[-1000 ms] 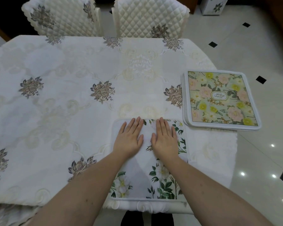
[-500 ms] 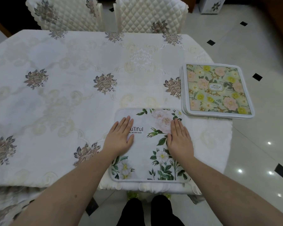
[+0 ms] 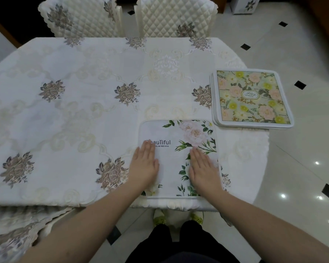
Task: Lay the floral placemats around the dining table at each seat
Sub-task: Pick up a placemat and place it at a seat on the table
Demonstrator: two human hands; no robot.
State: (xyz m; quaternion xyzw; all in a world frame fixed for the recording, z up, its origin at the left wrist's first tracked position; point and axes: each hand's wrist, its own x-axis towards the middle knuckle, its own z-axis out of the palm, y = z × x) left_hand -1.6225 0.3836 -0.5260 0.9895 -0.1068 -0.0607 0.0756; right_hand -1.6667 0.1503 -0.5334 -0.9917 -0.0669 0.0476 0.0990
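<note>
The white square placemat printed with pink blooms and green leaves (image 3: 179,158) has been smoothed from its centre outward: a second ago both palms lay side by side at its middle, and now they are spread apart. The left hand (image 3: 143,168) is pressed flat at nine o'clock on it, the right hand (image 3: 204,168) at three o'clock, fingers straight, nothing grasped. The mat is laid at the near edge of the cream embroidered tabletop (image 3: 74,114). This seat is judged finished; the stack of green-and-yellow floral placemats (image 3: 252,98) at two o'clock remains to be distributed.
</note>
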